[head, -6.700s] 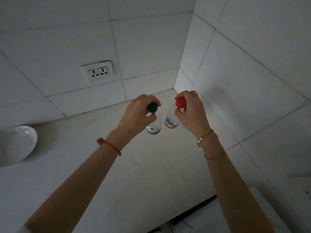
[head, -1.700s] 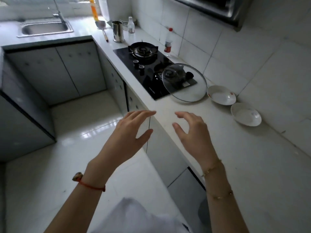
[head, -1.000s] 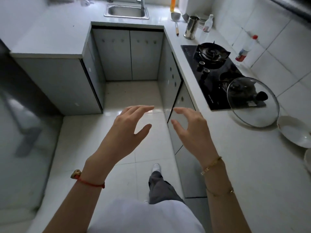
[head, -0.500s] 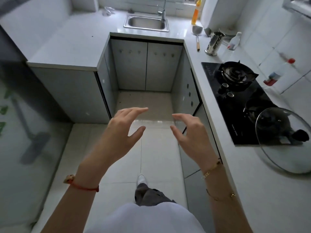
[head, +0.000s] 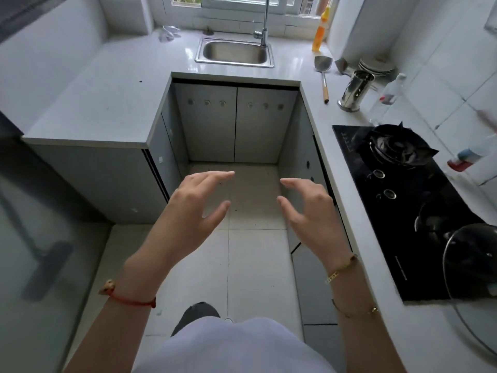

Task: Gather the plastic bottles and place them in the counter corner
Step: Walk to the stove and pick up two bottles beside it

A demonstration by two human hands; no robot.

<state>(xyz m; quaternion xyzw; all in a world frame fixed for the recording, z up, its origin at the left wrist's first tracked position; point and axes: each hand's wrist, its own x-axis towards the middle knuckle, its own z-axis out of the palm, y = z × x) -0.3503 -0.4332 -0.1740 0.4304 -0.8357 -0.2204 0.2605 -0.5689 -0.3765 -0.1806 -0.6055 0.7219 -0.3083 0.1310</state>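
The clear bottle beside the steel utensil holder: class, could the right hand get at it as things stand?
Probably not yet. The right hand hangs empty over the floor; the clear bottle stands far up the counter. Nothing blocks it.

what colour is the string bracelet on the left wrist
Red, with a small tan bead or knot on it; the head view shows it clearly, just below the left hand.

Open counter point(head: 317, 125) left of the gas hob point(head: 403, 200), crowded behind it by steel canister point(head: 355, 90), spatula point(head: 324, 74) and clear bottle point(head: 387, 98), red-labelled bottle point(head: 468, 157) hard against its right.
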